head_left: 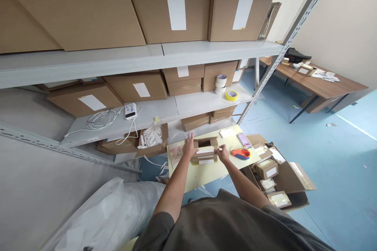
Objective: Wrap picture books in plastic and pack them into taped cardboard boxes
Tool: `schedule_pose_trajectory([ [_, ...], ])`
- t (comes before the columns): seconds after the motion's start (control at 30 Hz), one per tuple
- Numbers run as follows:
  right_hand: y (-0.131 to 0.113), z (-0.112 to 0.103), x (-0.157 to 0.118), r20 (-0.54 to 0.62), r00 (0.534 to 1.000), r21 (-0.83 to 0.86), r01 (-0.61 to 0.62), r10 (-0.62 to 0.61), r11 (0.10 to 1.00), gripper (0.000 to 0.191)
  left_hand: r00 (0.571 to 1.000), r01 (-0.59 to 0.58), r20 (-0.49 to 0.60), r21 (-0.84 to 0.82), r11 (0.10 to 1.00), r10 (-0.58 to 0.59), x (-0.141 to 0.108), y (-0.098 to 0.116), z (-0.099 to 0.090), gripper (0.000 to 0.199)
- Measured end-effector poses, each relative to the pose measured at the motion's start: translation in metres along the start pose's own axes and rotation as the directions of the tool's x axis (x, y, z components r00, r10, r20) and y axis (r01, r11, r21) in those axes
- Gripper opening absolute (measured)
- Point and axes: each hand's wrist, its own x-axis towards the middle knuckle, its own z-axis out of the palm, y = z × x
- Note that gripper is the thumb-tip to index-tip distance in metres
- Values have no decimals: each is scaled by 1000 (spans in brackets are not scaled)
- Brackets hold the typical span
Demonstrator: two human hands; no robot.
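Observation:
A small brown cardboard box [204, 157] with white labels on its near side stands on a pale yellow table [194, 176]; its top looks open at the back. My left hand [190, 147] rests against the box's left end, fingers apart and pointing away from me. At the right end my right hand [222, 153] has its fingers closed at the box's edge; what they pinch is too small to name. To the right lies a red and blue tape dispenser [241, 153]. White papers [226, 132] lie at the table's back.
A large open carton [294, 176] of small boxes stands right of the table. Behind is a metal shelf [153, 59] with cartons, tape rolls [220, 82] and a power strip [130, 111]. A plastic bag [108, 211] bulges at the lower left.

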Motion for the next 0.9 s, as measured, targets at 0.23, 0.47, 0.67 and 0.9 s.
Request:
schedule_pose_trajectory([
  [0.23,-7,-3,-8,43,996,-13,76,-76,997,86,999,31,39,-135,990,-25,-26,-17,22,69],
  [0.47,-1,-4,-14,138,986,38,91,-95,995,67,982,185,113,-367,911,-154,-65,-28,49,65],
  [0.67,32,3,-30,53,991,48,-127,124,991,52,917,393,73,-342,854,-393,-86,-29,69,79],
  [0.9,47,18,-32,-80,958,141,-261,274,955,59,893,449,183,-369,814,-410,-68,-28,89,53],
])
